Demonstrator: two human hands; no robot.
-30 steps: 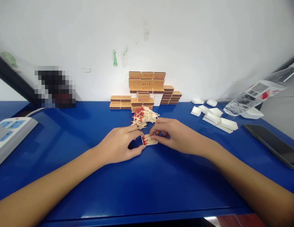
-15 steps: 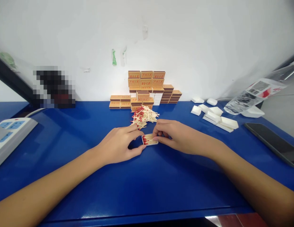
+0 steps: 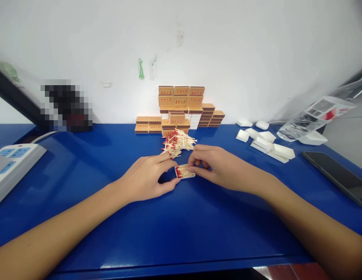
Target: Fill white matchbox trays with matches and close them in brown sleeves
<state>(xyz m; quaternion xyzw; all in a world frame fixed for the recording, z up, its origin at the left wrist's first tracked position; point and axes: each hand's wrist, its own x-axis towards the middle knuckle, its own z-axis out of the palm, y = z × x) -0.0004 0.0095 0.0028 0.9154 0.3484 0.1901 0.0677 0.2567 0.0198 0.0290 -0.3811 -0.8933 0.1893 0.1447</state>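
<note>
A small white tray of red-tipped matches (image 3: 184, 171) lies on the blue table (image 3: 175, 225) between my hands. My left hand (image 3: 147, 177) pinches the tray's left end with thumb and forefinger. My right hand (image 3: 215, 165) has its fingers curled and pressed on the tray's right end. Just behind the tray lies a loose heap of matches (image 3: 177, 142).
Stacked orange matchboxes (image 3: 181, 107) stand against the white wall. Several white empty trays (image 3: 265, 144) lie at the right, beside a clear plastic bag (image 3: 312, 118) and a dark phone (image 3: 336, 177). A power strip (image 3: 11, 163) sits at the left edge.
My right hand's fingers have shifted slightly on the tray's right end. The left hand and the tray have stayed in place.
</note>
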